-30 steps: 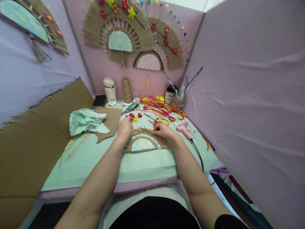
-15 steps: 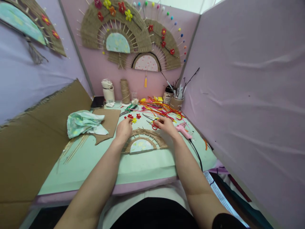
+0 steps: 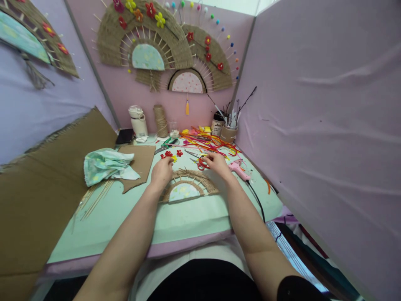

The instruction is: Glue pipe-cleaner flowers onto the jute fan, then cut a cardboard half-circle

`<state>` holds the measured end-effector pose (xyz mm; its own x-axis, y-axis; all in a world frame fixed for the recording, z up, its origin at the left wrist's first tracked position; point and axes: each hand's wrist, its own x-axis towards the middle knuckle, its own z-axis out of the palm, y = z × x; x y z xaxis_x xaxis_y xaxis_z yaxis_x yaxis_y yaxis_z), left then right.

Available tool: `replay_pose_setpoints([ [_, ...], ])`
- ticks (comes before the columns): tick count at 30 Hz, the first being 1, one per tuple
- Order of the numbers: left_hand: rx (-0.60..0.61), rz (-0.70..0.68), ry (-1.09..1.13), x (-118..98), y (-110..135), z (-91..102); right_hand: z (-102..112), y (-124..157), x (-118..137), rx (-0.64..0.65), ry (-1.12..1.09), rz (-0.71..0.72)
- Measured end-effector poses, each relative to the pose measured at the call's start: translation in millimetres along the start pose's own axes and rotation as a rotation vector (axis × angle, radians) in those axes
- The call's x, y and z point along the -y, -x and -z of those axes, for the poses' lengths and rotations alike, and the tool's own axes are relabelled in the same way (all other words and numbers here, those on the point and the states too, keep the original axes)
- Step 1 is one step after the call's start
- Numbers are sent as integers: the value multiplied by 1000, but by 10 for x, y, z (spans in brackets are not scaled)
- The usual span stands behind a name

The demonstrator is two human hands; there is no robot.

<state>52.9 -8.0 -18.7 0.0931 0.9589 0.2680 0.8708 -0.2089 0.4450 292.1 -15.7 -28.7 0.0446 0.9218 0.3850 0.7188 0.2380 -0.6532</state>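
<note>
Farther out now, my right hand (image 3: pixel 217 164) meets the red scissors (image 3: pixel 202 164), grip unclear; my curled left hand (image 3: pixel 162 170) presses the fan (image 3: pixel 188 184).

You have no readable text, label, brand or number before you. Any marking on the pale jar with a dark lid (image 3: pixel 216 126) at the back of the mint-green surface (image 3: pixel 188 217) is too small to tell.

Plainly a handicraft booth: walled by pink fabric panels (image 3: pixel 313 125), hung with finished jute fans (image 3: pixel 109 39), and strewn across the mint-green table (image 3: pixel 194 217) with a twine spool (image 3: pixel 160 120), pipe cleaners (image 3: pixel 216 145), scissors (image 3: pixel 202 164), bamboo skewers (image 3: pixel 94 196) and a pink glue gun (image 3: pixel 238 170).
</note>
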Motion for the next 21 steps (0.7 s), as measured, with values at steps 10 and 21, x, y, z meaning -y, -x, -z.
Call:
replay_pose_setpoints([
  [10,-68,17,24,-13,7,54,26,17,50,2,16,-10],
  [21,-88,64,-21,-39,10,74,12,21,49,24,19,-5],
])
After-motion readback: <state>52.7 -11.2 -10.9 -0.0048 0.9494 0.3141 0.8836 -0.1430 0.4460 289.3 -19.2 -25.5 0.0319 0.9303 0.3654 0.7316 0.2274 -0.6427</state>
